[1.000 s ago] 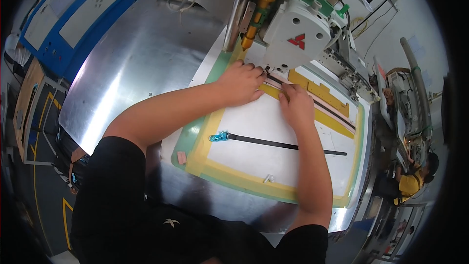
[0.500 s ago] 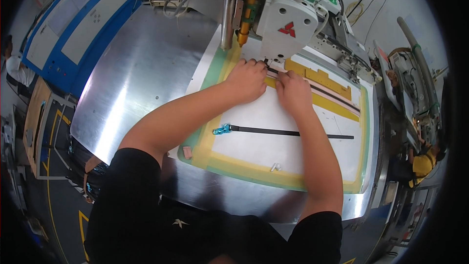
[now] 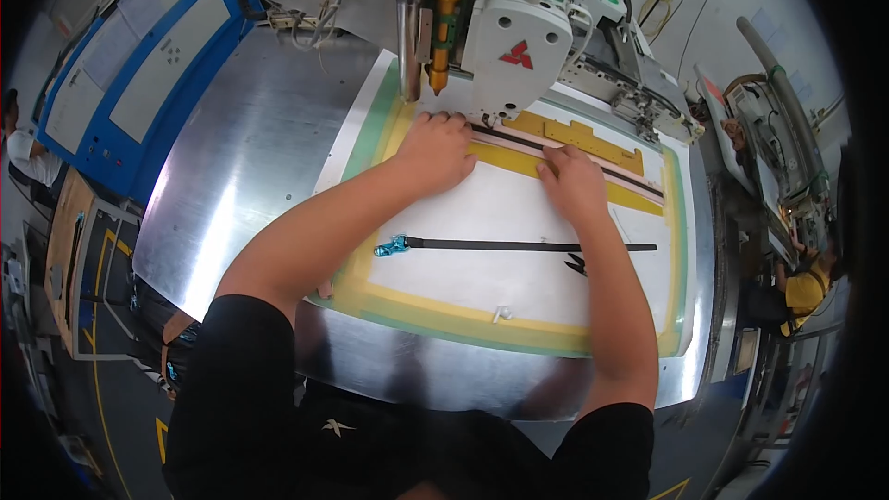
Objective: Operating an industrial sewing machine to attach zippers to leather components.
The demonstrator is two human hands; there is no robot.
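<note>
A black strap [image 3: 630, 178] lies in a long pale pink slot on a sewing machine's work sheet. At its left end, beneath the machine head [image 3: 519, 46], the fingers of my left hand [image 3: 435, 150] are curled down, hiding what lies under them. Farther right along the strap, my right hand [image 3: 574, 183] presses bent fingertips onto it. Yellow plates [image 3: 583, 137] flank the slot. Nearer me, a second black strap [image 3: 500, 244] with a blue-wrapped fitting [image 3: 392, 245] lies flat, partly behind my right forearm. Black thread snips [image 3: 576, 264] show beside that forearm.
The white sheet [image 3: 444, 278] has yellow and green taped borders and rests on a shiny metal table [image 3: 250, 167]. A small white object [image 3: 502, 314] lies near its front edge. A gold pointed rod [image 3: 439, 74] hangs by the machine head. Blue cabinets [image 3: 157, 83] stand left.
The whole view has shifted slightly, so the machine and sheet appear farther left. My right hand has slid rightward along the strap, away from my left hand. The snips now show beside my forearm.
</note>
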